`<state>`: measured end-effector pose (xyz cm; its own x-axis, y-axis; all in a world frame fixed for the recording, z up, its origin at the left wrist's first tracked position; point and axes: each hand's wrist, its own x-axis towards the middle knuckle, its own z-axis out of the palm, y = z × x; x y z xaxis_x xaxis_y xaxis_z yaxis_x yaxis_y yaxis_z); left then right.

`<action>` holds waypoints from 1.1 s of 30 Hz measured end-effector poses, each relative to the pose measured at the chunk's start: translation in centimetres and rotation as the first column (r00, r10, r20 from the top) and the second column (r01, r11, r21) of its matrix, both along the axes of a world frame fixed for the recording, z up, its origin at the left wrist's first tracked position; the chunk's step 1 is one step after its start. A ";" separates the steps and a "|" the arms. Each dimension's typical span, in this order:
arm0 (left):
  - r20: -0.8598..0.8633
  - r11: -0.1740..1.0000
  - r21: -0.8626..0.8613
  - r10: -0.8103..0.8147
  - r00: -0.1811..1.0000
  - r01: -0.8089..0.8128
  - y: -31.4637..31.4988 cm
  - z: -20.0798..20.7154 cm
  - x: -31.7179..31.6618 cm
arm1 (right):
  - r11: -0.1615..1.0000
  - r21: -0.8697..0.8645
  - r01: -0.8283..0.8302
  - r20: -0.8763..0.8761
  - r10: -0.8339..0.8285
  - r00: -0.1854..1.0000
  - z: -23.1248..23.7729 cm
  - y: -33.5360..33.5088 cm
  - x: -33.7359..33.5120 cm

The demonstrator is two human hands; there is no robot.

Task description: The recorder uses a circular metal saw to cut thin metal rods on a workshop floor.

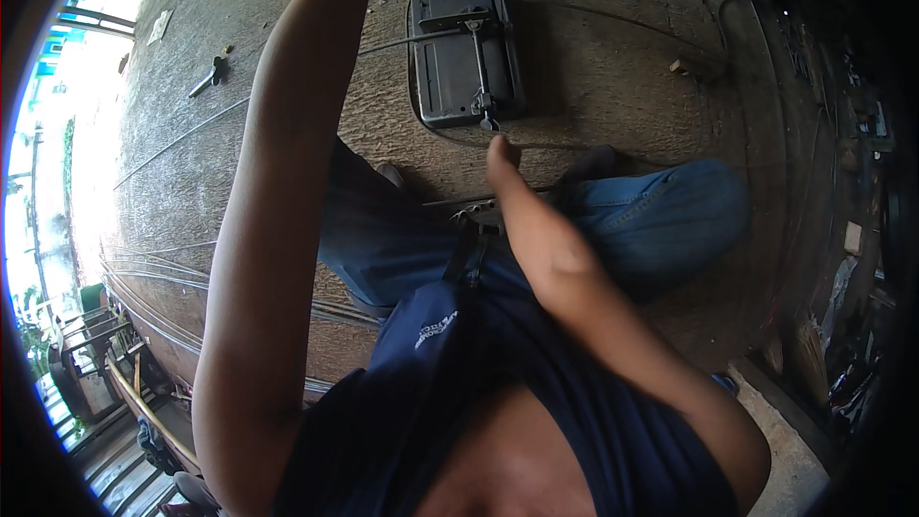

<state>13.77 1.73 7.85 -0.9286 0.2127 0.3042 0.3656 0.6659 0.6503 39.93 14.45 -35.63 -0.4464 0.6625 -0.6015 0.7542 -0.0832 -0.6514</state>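
Observation:
A cut-off saw with a dark metal base (pixel 445 86) and red parts at the top edge stands on the ground in front of me. A thin metal rod (pixel 412 41) lies across the base at its vise (pixel 469 19) and runs out to the left. My left arm reaches up past the saw's left side, and its hand is beyond the top edge of the view. My right hand (pixel 503 161) is just short of the vise's crank handle (pixel 489 123) at the near end of the screw. Its fingers are foreshortened and mostly hidden, so a grip cannot be made out.
A dark hand tool (pixel 206 78), which looks like pliers, lies on the ground at the left. A small wooden block (pixel 691 67) lies to the right of the saw. Long rods (pixel 158 273) lie at the lower left, and a cable (pixel 622 27) crosses the ground.

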 end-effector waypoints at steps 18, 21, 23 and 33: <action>0.012 0.993 0.114 0.024 1.000 -0.025 -0.5 -0.7 0.4 | 0.904 -0.369 0.216 -0.051 -0.252 0.966 3.9 0.8 -2.9; 0.010 0.985 0.175 0.004 1.000 -0.006 0.7 -0.4 0.3 | 0.706 -0.617 0.348 -0.271 -0.606 0.748 3.1 0.5 -3.1; 0.026 0.975 0.218 0.029 0.999 -0.034 -0.6 -1.0 0.2 | 0.807 -0.582 -0.101 -0.420 -0.192 0.887 5.2 -2.5 -1.5; -0.012 0.566 0.817 0.212 0.977 -0.113 -5.6 -4.9 -4.0 | 0.861 -0.477 0.174 0.095 -0.146 0.985 -2.7 3.1 -1.7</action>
